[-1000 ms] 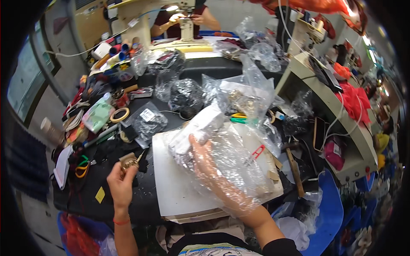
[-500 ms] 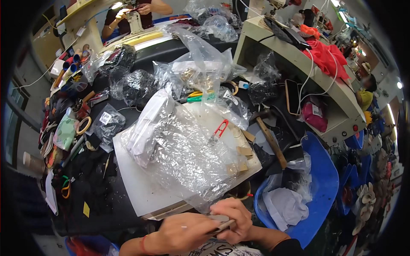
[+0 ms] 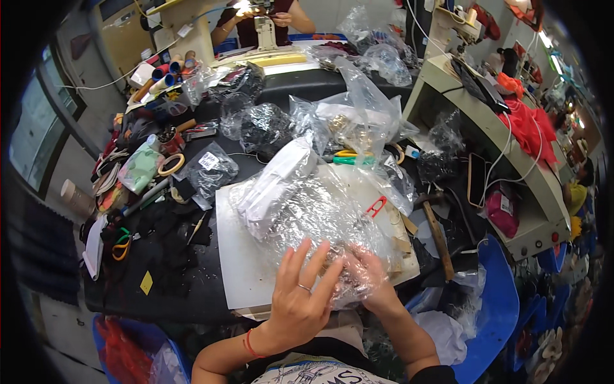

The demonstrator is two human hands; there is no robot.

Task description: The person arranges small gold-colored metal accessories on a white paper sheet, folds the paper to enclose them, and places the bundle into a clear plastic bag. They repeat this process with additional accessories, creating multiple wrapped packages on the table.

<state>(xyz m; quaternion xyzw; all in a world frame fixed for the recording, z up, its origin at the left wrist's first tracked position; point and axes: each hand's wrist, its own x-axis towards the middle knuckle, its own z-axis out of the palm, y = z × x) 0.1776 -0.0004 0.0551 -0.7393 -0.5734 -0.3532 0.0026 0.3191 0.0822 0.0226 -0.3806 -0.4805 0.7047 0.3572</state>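
A large clear plastic bag [image 3: 307, 214] lies crinkled over a white board [image 3: 240, 275] in front of me. My left hand [image 3: 304, 294] rests on the bag's near part with its fingers stretched and apart. Beside it, my right hand [image 3: 366, 275] is at the same near end, with shiny film over its fingers; whether it grips anything there is hidden. A folded white bundle [image 3: 281, 176] lies at the bag's far left. Red thread snips [image 3: 377, 206] lie near the bag's right edge.
A hammer [image 3: 438, 240] lies right of the board, above a blue bin [image 3: 495, 307] with white cloth. Green-and-orange scissors [image 3: 121, 246] and a yellow tag [image 3: 146, 283] are at left. Bagged items [image 3: 265, 125] crowd the back. Across the table, a person sits at a sewing machine [image 3: 263, 32].
My hands have moved up from the table's near edge onto the bag and come apart. The small flat greyish piece they held is no longer visible. The view has shifted leftward.
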